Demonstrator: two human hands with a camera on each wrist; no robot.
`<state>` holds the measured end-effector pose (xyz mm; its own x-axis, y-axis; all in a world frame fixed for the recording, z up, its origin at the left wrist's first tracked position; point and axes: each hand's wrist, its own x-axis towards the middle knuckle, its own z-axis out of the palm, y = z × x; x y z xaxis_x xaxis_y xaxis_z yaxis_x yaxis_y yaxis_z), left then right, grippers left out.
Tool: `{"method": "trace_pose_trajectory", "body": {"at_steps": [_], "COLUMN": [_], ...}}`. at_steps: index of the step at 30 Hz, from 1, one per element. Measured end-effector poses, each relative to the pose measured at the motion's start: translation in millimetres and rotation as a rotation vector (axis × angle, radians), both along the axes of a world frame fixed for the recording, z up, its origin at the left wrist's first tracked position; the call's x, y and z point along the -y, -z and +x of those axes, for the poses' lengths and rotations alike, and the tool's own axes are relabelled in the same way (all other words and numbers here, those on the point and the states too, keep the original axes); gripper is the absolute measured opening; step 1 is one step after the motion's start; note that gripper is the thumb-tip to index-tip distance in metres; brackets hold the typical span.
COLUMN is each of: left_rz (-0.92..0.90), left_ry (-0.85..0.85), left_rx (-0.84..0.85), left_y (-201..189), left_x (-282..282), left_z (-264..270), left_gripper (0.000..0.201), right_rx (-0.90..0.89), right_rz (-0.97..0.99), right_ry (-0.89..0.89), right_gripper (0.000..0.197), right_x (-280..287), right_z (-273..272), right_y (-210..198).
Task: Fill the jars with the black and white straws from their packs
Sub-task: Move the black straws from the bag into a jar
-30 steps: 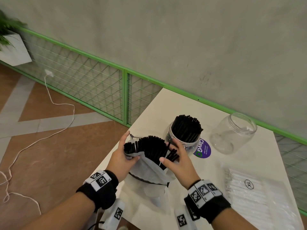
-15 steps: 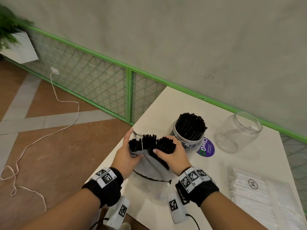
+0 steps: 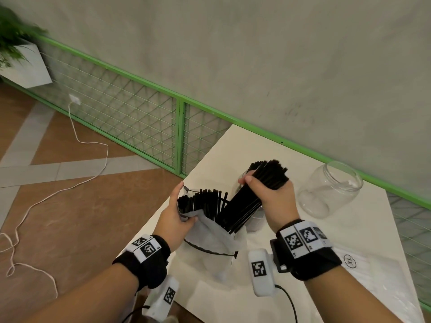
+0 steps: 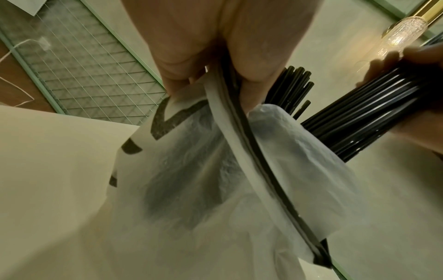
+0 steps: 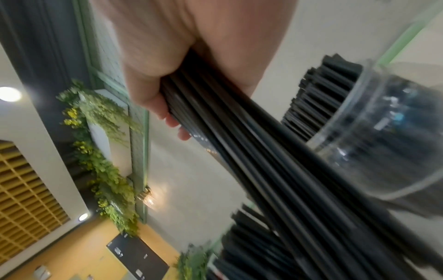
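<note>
My left hand (image 3: 178, 214) pinches the rim of the white plastic pack (image 3: 210, 234), which stands on the table with several black straws (image 3: 200, 202) still in it. My right hand (image 3: 270, 197) grips a thick bundle of black straws (image 3: 247, 206), tilted, its lower ends still inside the pack's mouth. Behind that hand stands the jar of black straws (image 5: 383, 132), mostly hidden in the head view. An empty clear jar (image 3: 326, 192) sits to the right. In the left wrist view my fingers (image 4: 254, 72) clamp the pack (image 4: 191, 170) beside the bundle (image 4: 359, 123).
A flat pack of white straws (image 3: 377, 276) lies at the table's right front. The white table (image 3: 256, 148) ends just left of my left hand. A green mesh fence (image 3: 140, 117) runs along the wall, and a white cord (image 3: 70, 187) lies on the floor.
My right hand closed round a bundle of black straws and lifted it up and to the right, partly out of the pack. The left hand kept hold of the pack's rim.
</note>
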<state>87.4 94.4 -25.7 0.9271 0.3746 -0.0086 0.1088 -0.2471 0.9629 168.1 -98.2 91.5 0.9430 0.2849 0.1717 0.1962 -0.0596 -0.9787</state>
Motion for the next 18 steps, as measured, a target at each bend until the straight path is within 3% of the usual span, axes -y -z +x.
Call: {"method": "trace_pose_trajectory", "body": {"at_steps": [4,11,18], "left_rz": [0.01,0.03,-0.006], "left_ry": [-0.003,-0.009,-0.008], "left_rx": [-0.014,-0.019,-0.015], "left_y": [-1,-1,-3], "left_x": [0,-1,-1], "left_z": [0,0,-1], "left_gripper": [0.089,0.09,0.09], "right_rx": [-0.001,0.094,0.046], "right_rz": [0.17,0.372,0.282], "right_ry": [0.042,0.185,0.277], "right_gripper": [0.014,0.007,0.007], "right_x": [13,41,50], "right_z": [10,48,88], "right_y": [-27,-56,-37]}}
